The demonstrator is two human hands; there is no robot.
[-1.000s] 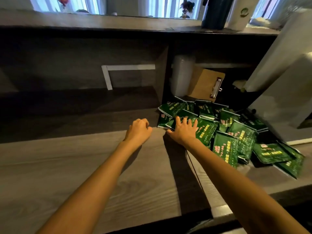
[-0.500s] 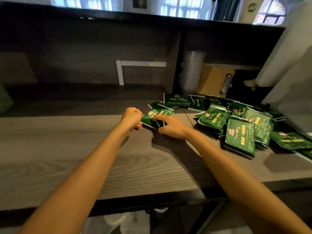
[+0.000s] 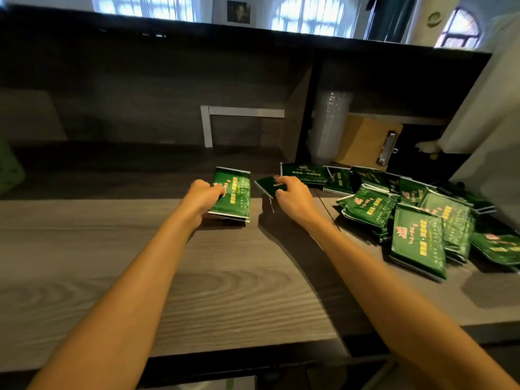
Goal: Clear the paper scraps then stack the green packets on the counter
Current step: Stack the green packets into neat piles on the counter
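Since half a second ago the two hands have drawn apart: they were together at one packet, and now each has its own. Nearest, the wood-grain counter [image 3: 225, 291] carries both forearms forward. To the left of the heap [image 3: 371, 206] of loose green packets, the left hand [image 3: 202, 198] grips the near left edge of the first packet [image 3: 233, 192], which lies flat with its long axis pointing away from the person; a second edge shows beneath it, so it may already be a small stack. Between that packet and the heap, the right hand [image 3: 294, 201] pinches a second packet [image 3: 267, 185], tipped up on its edge and turned askew. No paper scraps can be made out, so stacking looks like the step in hand. The coming move turns on this: the second packet sits just to the right of the first, apart from it, and the right hand is the nearer one; the packet would need swinging left and turning until its long axis matches the first. Behind the heap a clipboard [image 3: 363, 142] leans in the cubby, beside a column of clear cups [image 3: 329, 128].
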